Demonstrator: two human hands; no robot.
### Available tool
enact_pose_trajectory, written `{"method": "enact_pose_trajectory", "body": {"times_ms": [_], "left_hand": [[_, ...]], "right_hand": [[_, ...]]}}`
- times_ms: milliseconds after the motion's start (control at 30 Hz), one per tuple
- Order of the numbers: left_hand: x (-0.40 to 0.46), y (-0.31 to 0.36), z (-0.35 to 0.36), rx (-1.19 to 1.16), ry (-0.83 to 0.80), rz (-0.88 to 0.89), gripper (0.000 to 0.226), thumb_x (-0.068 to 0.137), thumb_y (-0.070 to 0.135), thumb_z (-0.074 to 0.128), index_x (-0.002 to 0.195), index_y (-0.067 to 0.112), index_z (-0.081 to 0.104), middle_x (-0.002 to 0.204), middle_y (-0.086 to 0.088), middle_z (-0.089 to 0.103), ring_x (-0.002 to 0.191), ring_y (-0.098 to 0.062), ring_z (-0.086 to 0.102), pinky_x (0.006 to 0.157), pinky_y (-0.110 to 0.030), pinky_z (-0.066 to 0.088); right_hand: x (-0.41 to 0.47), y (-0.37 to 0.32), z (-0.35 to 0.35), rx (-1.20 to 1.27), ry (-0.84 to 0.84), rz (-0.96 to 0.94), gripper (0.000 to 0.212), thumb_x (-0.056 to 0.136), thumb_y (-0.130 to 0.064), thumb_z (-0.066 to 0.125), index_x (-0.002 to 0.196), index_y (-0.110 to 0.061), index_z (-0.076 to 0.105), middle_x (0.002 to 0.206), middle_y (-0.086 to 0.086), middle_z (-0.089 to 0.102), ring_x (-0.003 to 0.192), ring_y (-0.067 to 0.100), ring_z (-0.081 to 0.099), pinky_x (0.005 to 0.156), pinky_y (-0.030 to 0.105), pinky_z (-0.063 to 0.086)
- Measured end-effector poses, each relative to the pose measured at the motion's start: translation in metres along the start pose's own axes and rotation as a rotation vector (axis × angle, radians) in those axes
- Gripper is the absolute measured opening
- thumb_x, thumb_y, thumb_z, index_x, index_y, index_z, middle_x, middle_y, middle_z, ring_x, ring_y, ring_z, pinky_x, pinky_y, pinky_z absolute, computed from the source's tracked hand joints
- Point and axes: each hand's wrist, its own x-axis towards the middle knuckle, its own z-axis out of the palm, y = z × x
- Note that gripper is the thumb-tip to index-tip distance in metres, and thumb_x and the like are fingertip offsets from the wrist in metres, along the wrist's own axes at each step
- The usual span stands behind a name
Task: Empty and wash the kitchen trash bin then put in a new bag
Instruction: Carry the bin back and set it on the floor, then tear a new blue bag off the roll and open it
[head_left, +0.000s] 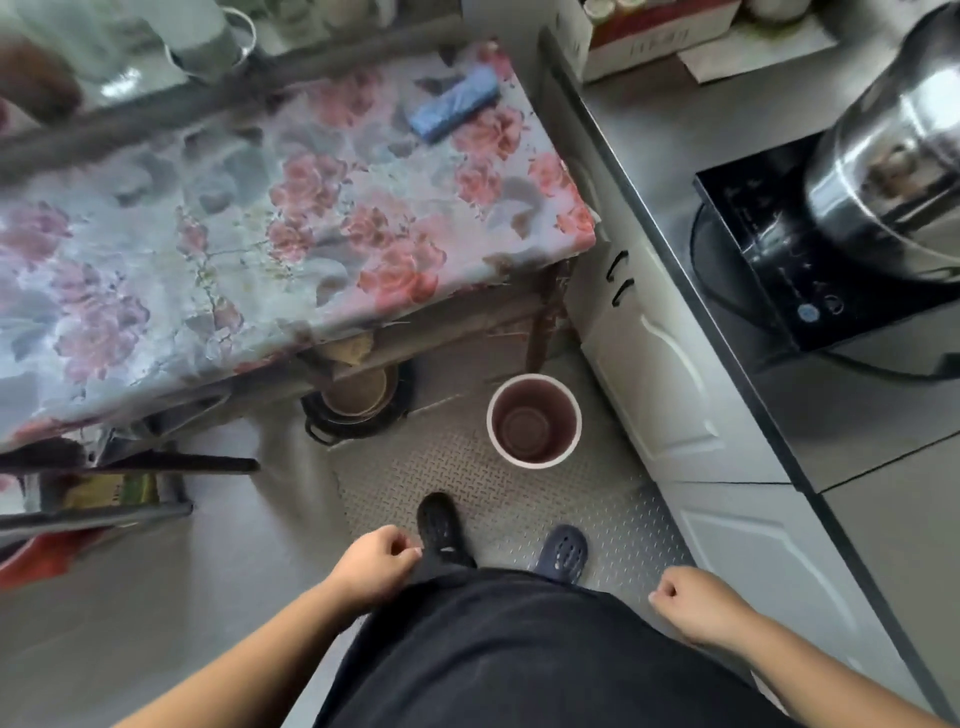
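A small round trash bin with a pale rim and a brownish inside stands upright on the floor beside the table leg, with no bag in it. A blue roll of bags lies at the far right of the flowered table. My left hand hangs low by my hip, fingers curled, holding nothing. My right hand is loosely closed at the right, also with nothing in it. Both hands are well short of the bin.
White cabinet doors and a counter with a black induction hob and a steel pot run along the right. A dark pan with a bowl sits under the table. My feet in dark clogs stand on a patterned mat.
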Motion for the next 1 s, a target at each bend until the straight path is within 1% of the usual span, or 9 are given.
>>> {"method": "enact_pose_trajectory", "body": {"times_ms": [167, 333, 533, 633, 700, 767, 800, 867, 1000], "left_hand": [[0.008, -0.034, -0.06, 0.181, -0.071, 0.05, 0.017, 0.096, 0.026, 0.057, 0.09, 0.011, 0.061, 0.086, -0.002, 0.065, 0.078, -0.021, 0.059, 0.079, -0.035, 0.054], [0.028, -0.052, -0.106, 0.196, -0.083, -0.003, 0.017, 0.095, 0.022, 0.056, 0.079, 0.015, 0.055, 0.078, -0.005, 0.067, 0.063, -0.02, 0.059, 0.058, -0.027, 0.048], [0.051, -0.007, -0.124, 0.18, -0.041, 0.011, 0.017, 0.092, 0.021, 0.055, 0.076, 0.014, 0.055, 0.079, -0.007, 0.07, 0.058, -0.018, 0.062, 0.051, -0.024, 0.05], [0.056, 0.027, -0.118, 0.227, -0.037, 0.067, 0.024, 0.091, 0.022, 0.057, 0.069, 0.021, 0.049, 0.075, 0.003, 0.062, 0.073, -0.018, 0.061, 0.064, -0.025, 0.048], [0.055, 0.047, -0.111, 0.313, -0.068, 0.092, 0.029, 0.092, 0.031, 0.059, 0.065, 0.026, 0.048, 0.074, 0.01, 0.058, 0.089, -0.016, 0.064, 0.078, -0.024, 0.047], [0.053, 0.064, -0.105, 0.354, -0.091, 0.14, 0.021, 0.092, 0.04, 0.058, 0.076, 0.027, 0.064, 0.089, 0.01, 0.069, 0.106, -0.013, 0.067, 0.089, -0.021, 0.046], [0.054, 0.07, -0.102, 0.361, -0.081, 0.157, 0.022, 0.092, 0.041, 0.057, 0.091, 0.025, 0.072, 0.103, 0.008, 0.074, 0.111, -0.012, 0.066, 0.091, -0.022, 0.047], [0.058, 0.08, -0.105, 0.417, -0.053, 0.157, 0.03, 0.093, 0.038, 0.054, 0.11, 0.02, 0.072, 0.12, 0.004, 0.073, 0.115, -0.015, 0.065, 0.093, -0.025, 0.048], [0.069, 0.09, -0.117, 0.41, -0.02, 0.14, 0.024, 0.094, 0.036, 0.054, 0.073, 0.026, 0.055, 0.094, 0.008, 0.066, 0.107, -0.017, 0.065, 0.075, -0.026, 0.04]], "right_hand": [[-0.008, -0.091, -0.034, 0.224, 0.104, -0.048, 0.03, 0.097, -0.032, 0.053, 0.07, -0.017, 0.05, 0.069, -0.003, 0.058, 0.057, 0.012, 0.049, 0.057, 0.028, 0.039], [-0.022, -0.165, -0.055, 0.355, 0.153, -0.135, 0.026, 0.095, -0.032, 0.055, 0.085, -0.01, 0.064, 0.079, 0.001, 0.07, 0.067, 0.013, 0.058, 0.063, 0.028, 0.044], [-0.022, -0.163, -0.051, 0.37, 0.119, -0.134, 0.022, 0.091, -0.032, 0.06, 0.075, -0.016, 0.059, 0.072, -0.001, 0.067, 0.063, 0.004, 0.056, 0.064, 0.022, 0.044], [-0.006, -0.137, -0.062, 0.29, 0.032, -0.088, 0.036, 0.092, -0.033, 0.057, 0.065, -0.009, 0.054, 0.072, -0.003, 0.063, 0.058, -0.006, 0.053, 0.07, 0.01, 0.04], [0.007, -0.122, -0.075, 0.224, -0.014, -0.042, 0.047, 0.095, -0.037, 0.053, 0.061, -0.006, 0.049, 0.114, 0.016, 0.069, 0.079, -0.004, 0.063, 0.074, 0.008, 0.034], [0.02, -0.11, -0.091, 0.154, 0.031, -0.066, 0.045, 0.095, -0.042, 0.053, 0.057, -0.022, 0.04, 0.142, 0.019, 0.054, 0.129, 0.019, 0.053, 0.077, 0.009, 0.029], [0.026, -0.106, -0.098, 0.118, 0.057, -0.043, 0.04, 0.094, -0.043, 0.054, 0.06, -0.028, 0.04, 0.137, 0.018, 0.058, 0.135, 0.02, 0.047, 0.08, 0.008, 0.028], [0.036, -0.103, -0.11, 0.093, 0.093, -0.008, 0.036, 0.091, -0.041, 0.057, 0.063, -0.025, 0.041, 0.094, 0.005, 0.067, 0.113, 0.017, 0.061, 0.073, 0.011, 0.034], [0.049, -0.131, -0.146, 0.11, 0.079, -0.039, 0.033, 0.094, -0.036, 0.054, 0.067, -0.022, 0.043, 0.07, -0.005, 0.053, 0.071, 0.016, 0.054, 0.057, 0.029, 0.034]]}}
